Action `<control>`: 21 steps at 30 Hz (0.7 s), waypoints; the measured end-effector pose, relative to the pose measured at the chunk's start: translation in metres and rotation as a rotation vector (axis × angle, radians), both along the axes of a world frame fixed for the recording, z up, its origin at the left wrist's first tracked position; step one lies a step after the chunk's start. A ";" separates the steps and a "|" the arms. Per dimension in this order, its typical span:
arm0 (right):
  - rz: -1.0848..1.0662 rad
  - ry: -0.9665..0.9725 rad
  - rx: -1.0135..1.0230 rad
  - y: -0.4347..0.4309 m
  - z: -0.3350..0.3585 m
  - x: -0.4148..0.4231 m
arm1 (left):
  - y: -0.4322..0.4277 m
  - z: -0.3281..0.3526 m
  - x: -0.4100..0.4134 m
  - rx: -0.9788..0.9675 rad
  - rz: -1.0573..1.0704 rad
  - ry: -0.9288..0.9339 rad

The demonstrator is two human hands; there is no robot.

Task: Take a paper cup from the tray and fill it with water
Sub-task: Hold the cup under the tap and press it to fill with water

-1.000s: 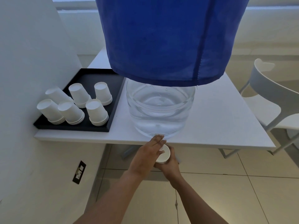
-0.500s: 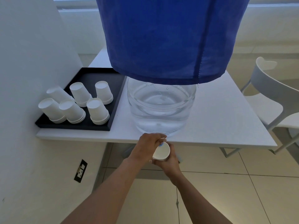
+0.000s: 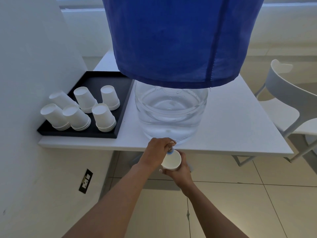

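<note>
In the head view, a white paper cup (image 3: pixel 171 160) is held just below the front edge of the white desk (image 3: pixel 231 117), under a small tap (image 3: pixel 170 150) at the foot of the clear water container (image 3: pixel 171 110). The cup is grasped from below by the right hand (image 3: pixel 178 170), whose fingers are wrapped around its wall. The left hand (image 3: pixel 158 149) is placed on the tap, with its fingers clenched around it. The upper part of the container is covered by a blue cloth (image 3: pixel 180 36). On the left of the desk, a black tray (image 3: pixel 106 79) is seen, and six stacks of upturned paper cups (image 3: pixel 104 117) are kept on it. A white chair (image 3: pixel 284 107) is seen at the right.
</note>
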State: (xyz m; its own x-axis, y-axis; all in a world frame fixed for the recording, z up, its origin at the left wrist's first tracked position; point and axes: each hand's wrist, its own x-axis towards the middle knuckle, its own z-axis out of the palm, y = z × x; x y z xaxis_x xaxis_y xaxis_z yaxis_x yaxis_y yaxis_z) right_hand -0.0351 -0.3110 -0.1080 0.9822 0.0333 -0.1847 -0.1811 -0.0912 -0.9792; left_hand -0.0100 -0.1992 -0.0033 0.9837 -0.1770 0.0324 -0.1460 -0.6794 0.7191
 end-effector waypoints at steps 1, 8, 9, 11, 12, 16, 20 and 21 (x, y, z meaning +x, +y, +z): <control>0.002 -0.001 -0.002 0.000 0.000 0.000 | 0.000 0.000 0.000 0.005 0.003 -0.004; 0.004 0.010 -0.011 -0.002 0.003 -0.001 | -0.002 -0.001 -0.004 0.026 0.027 -0.019; 0.002 0.012 -0.011 -0.002 0.003 -0.001 | -0.002 -0.001 -0.004 0.033 0.030 -0.024; 0.000 0.013 -0.005 -0.002 0.004 -0.002 | -0.004 0.000 -0.007 0.057 0.036 -0.041; 0.001 0.016 -0.002 -0.003 0.004 -0.002 | -0.005 0.000 -0.008 0.065 0.036 -0.053; 0.003 0.029 -0.008 -0.004 0.005 -0.004 | -0.008 0.000 -0.013 0.093 0.005 -0.080; 0.006 0.031 -0.006 -0.004 0.007 -0.005 | -0.007 -0.003 -0.016 0.107 -0.010 -0.098; 0.006 0.035 -0.006 -0.004 0.007 -0.005 | -0.007 -0.004 -0.017 0.116 -0.019 -0.112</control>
